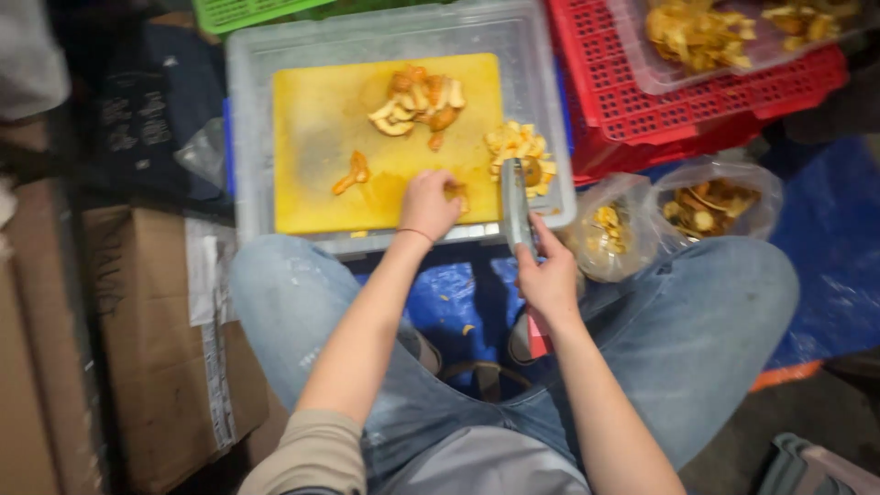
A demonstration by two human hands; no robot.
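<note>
**On the yellow board: orange pieces held and cut**

Across a seated person's lap, a yellow plastic cutting board (321, 147) is seen resting on an upturned clear plastic crate (541, 55). An orange piece (457, 194) near the board's front edge is pressed down by the left hand (427, 203), its fingers curled closed over it. A broad steel cleaver (515, 203) is gripped by the right hand (548, 280), blade just beside that piece. Sliced orange pieces (417, 101) are heaped farther back, with more at the right edge (521, 147). Slicing appears to be in hand; the next cut would call for fingertips kept clear of the blade. Filled clear bags (715, 206) lie to the right.
</note>
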